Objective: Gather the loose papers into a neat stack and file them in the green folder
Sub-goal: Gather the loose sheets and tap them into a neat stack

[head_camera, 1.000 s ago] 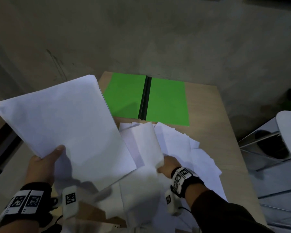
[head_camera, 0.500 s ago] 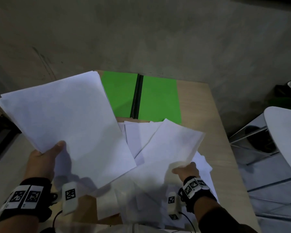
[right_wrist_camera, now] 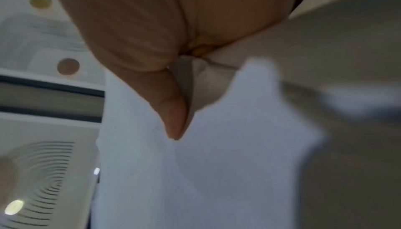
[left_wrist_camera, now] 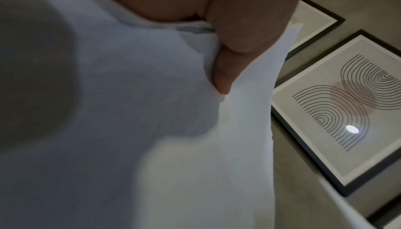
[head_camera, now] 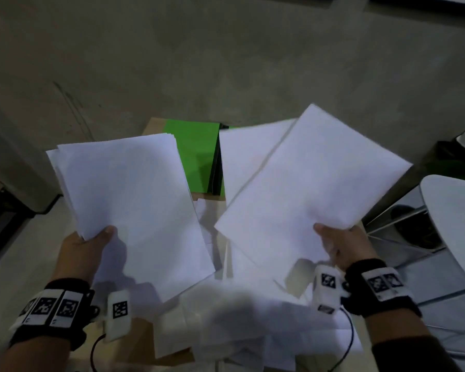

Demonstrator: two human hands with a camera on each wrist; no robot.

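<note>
papers (head_camera: pixel 134 200): matt white | green folder (head_camera: pixel 196 154): smooth, prob. card | table (head_camera: pixel 148 342): light wood

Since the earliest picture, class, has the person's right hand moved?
Yes. The right hand has risen off the pale wooden table, lifting white paper sheets.

An office or study corner is suggested — a small wooden worktop (head_camera: pixel 156 342) is set against a bare grey wall (head_camera: pixel 226 63), strewn with white papers (head_camera: pixel 253 318) beside an open green folder (head_camera: pixel 196 157). Framed line-art prints (left_wrist_camera: pixel 338 112) are seen leaning nearby, and a white chair (head_camera: pixel 457 226) on metal legs stands at the right.
</note>
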